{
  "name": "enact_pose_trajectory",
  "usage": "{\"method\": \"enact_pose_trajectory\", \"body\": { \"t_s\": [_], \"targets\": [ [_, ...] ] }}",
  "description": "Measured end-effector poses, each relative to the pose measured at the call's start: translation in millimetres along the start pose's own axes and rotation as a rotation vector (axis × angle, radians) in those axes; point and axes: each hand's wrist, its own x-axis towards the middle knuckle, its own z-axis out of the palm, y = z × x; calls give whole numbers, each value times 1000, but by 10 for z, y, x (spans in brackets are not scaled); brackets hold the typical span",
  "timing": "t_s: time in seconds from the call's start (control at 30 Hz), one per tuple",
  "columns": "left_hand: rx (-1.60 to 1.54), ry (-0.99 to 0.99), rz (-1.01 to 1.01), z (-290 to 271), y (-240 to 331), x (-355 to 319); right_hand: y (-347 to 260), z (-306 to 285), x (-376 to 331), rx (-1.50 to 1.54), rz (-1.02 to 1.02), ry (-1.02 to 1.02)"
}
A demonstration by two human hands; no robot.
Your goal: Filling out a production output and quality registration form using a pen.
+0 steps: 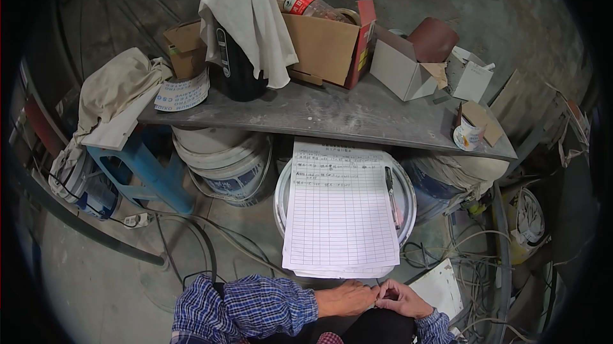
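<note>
My left hand [348, 298] rests low in the middle, its fingers curled closed. Against its fingertips my right hand [405, 299] is pinched, thumb and forefinger pressed together. Anything between the fingers is too small or too hidden to name. Just beyond the hands lies a stack of printed form sheets [341, 222] with ruled rows, handwriting filling only the upper ones. The sheets cover most of a round white bucket lid [408, 181]. On their right edge lies a pen [391, 197], dark at the top and pinkish below, touched by neither hand.
Beyond stands a dusty dark bench [332, 111] bearing a cloth-draped black cylinder [239, 76], a cardboard box [322, 50] with a bottle [300, 0], and a white carton [402, 66]. Buckets [223, 165] and a blue stool [147, 168] flank it. Cables [469, 248] tangle across the floor.
</note>
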Motion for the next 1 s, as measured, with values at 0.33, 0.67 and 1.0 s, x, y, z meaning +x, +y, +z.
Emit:
{"method": "enact_pose_trajectory", "body": {
  "t_s": [0.33, 0.67, 1.0],
  "targets": [
    [-205, -111, -69, -10, -19, 95, -15, 9, 3, 12, -38, -7],
    [-173, 53, -21, 46, -19, 48, -9, 2, 14, 10, -27, -24],
    [38, 140, 63, 151, 2, -5, 22, 26, 25, -14, -60, 8]
  ]
}}
